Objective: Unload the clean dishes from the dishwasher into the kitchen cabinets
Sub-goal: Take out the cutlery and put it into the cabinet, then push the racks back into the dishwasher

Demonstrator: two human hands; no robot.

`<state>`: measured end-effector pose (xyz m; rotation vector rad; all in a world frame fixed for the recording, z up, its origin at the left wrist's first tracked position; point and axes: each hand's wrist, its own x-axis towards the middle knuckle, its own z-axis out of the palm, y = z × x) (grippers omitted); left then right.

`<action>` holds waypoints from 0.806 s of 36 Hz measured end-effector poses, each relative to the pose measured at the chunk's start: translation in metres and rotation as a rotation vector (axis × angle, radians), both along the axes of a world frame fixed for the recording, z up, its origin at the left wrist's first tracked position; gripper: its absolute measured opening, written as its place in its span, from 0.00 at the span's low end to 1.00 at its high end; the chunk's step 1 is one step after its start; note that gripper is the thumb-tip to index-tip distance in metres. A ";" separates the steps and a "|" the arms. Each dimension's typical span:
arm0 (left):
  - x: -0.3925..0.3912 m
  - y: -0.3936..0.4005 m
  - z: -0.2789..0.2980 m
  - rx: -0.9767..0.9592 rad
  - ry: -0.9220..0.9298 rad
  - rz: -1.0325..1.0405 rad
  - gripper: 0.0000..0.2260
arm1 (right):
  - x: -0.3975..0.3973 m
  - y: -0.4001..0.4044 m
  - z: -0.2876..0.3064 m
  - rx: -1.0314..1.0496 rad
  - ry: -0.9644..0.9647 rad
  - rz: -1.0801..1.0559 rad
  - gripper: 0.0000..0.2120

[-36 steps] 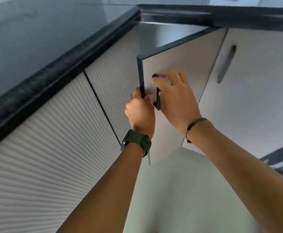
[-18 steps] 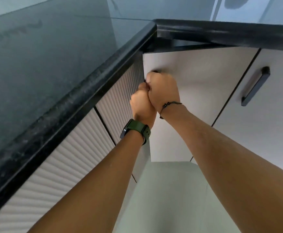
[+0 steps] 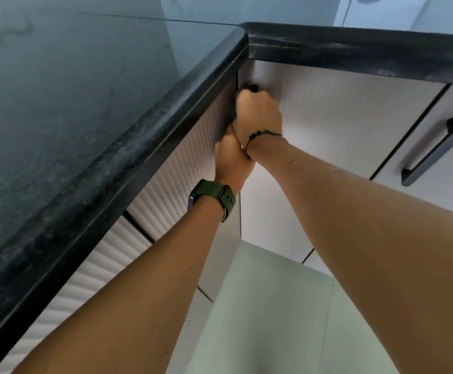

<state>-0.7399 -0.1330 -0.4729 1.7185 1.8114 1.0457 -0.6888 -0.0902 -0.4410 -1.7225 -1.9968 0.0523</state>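
Note:
Under the black countertop edge [image 3: 128,168], a pale cabinet door [image 3: 327,112] lies almost flush in the inner corner. My right hand [image 3: 260,114] grips that door's black handle [image 3: 253,89]; only the handle's top end shows above my knuckles. My left hand [image 3: 232,160], with a green watch on its wrist, sits just below at the door's left edge, against the ribbed panel [image 3: 177,184]. Its fingers are hidden behind the hand and my right wrist. No dishes or dishwasher are in view.
A second pale door with a long black bar handle [image 3: 433,152] is to the right. The dark glossy counter top [image 3: 58,90] fills the left side. Pale floor [image 3: 274,306] shows below between my forearms.
The cabinet door, wide open a second ago, has swung in towards the corner. My right hand went from open fingers on the handle to a grip round it. My left hand slid down the door's edge.

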 end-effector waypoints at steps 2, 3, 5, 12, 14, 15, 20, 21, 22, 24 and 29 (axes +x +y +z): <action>0.001 0.001 -0.003 0.001 -0.010 -0.003 0.15 | 0.001 -0.001 -0.003 0.004 -0.020 0.014 0.08; 0.001 0.001 -0.005 0.003 -0.007 -0.008 0.15 | 0.003 -0.001 -0.006 -0.010 -0.029 0.027 0.09; 0.003 -0.002 -0.010 -0.007 0.007 -0.023 0.16 | 0.008 -0.003 -0.017 -0.077 -0.004 0.074 0.10; 0.019 -0.041 -0.056 -0.023 0.135 -0.241 0.21 | 0.061 -0.067 -0.079 -0.190 -0.079 0.137 0.28; 0.025 -0.055 -0.068 -0.028 0.222 -0.311 0.24 | 0.082 -0.092 -0.095 -0.244 -0.102 0.086 0.27; 0.029 -0.063 -0.072 -0.036 0.252 -0.334 0.24 | 0.092 -0.103 -0.101 -0.274 -0.107 0.051 0.26; 0.062 -0.103 -0.071 -0.067 0.306 -0.429 0.25 | 0.138 -0.163 -0.114 -0.350 -0.151 -0.094 0.22; 0.071 -0.112 -0.069 -0.066 0.306 -0.449 0.25 | 0.148 -0.176 -0.115 -0.355 -0.163 -0.118 0.21; 0.080 -0.122 -0.067 -0.072 0.307 -0.467 0.25 | 0.159 -0.189 -0.114 -0.361 -0.170 -0.140 0.21; 0.101 -0.142 -0.063 -0.080 0.307 -0.502 0.25 | 0.182 -0.218 -0.112 -0.373 -0.171 -0.181 0.21; 0.163 -0.207 -0.055 -0.079 0.304 -0.600 0.25 | 0.250 -0.298 -0.104 -0.397 -0.147 -0.313 0.20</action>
